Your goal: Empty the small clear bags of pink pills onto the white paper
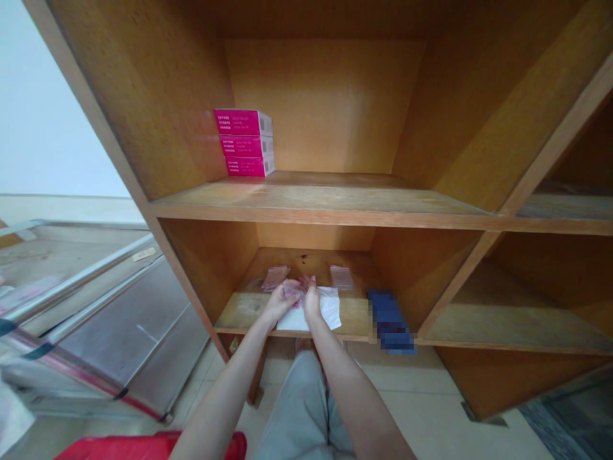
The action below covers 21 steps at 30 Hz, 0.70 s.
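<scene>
Over the lower shelf, my left hand (276,303) is closed on a small clear plastic bag (292,291) with pinkish bits in it. My right hand (311,300) is at the bag's right side, fingers curled in against it; the exact grip is too small to see clearly. Beneath both hands lies a white sheet of paper (330,310). Another clear bag with pink contents (275,276) rests behind my left hand. To the right of my right hand, a flat clear zip bag (341,277) lies on the wood.
Three stacked pink boxes (244,145) stand on the upper shelf (335,195). A dark blue, partly pixelated object (390,319) overhangs the lower shelf's front edge at right. Left of the wooden cabinet is a metal-framed rack (96,306); something red (119,447) sits low at left.
</scene>
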### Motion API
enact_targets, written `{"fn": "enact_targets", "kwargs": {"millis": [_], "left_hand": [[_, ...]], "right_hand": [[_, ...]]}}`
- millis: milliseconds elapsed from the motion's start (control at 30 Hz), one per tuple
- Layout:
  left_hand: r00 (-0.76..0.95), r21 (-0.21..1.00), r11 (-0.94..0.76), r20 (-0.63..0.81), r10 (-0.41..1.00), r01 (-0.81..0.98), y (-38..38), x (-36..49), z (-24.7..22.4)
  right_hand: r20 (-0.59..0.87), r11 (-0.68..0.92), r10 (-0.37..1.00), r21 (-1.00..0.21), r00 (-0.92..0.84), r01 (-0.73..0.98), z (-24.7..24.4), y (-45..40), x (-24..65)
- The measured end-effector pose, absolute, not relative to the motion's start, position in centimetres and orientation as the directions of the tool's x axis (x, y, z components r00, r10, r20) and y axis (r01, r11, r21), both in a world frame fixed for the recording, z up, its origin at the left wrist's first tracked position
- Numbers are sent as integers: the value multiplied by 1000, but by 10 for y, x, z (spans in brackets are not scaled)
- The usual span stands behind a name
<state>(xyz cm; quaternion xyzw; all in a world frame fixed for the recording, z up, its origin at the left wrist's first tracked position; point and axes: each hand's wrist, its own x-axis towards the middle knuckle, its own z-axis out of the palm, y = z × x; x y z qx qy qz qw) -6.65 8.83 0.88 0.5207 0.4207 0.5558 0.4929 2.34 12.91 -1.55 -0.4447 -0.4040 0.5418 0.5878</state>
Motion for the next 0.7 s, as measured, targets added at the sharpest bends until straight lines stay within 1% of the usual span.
{"fn": "enact_targets", "kwargs": {"millis": [200,367,433,533,700], "left_hand": [[2,974,-140,142,990,-179,90,-65,8],[-11,975,-124,124,992,-184,91,-66,6],[-14,976,-122,122,992,-183,91,-66,5],[-17,975,-131,130,991,-182,91,-67,4],[-9,978,-149,149,989,-147,92,-70,3]], "right_hand": [[12,38,996,-956,90,-290,-18,130,24],[17,37,997,-964,78,-262,-23,133,24],[21,43,996,-960,82,-276,-24,133,24],[12,50,994,-933,108,-358,-25,134,23],[-10,77,988,-838,157,-540,-24,133,23]]}}
